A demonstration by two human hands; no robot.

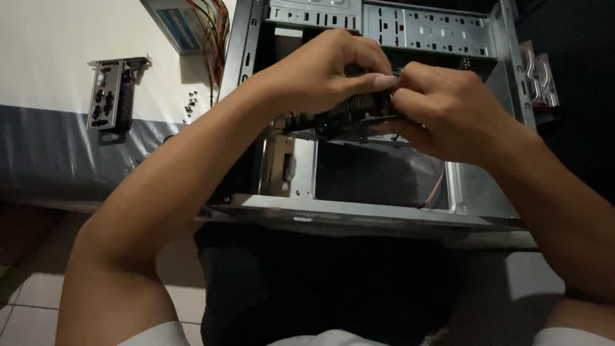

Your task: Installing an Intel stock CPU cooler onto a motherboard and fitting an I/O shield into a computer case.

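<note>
Dim overall, low contrast. Brightest patch at 10–11 o'clock on the pale table top (57,38); light seems to come from there. Deep shadow from 5 to 7 o'clock and inside the open metal case (359,214). Soft focus, slight noise, mild wide-angle stretch at edges.

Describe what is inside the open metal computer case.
Inside the computer case, both hands grip a dark circuit board; an orange cable shows. The hands hide the board's middle.
</note>
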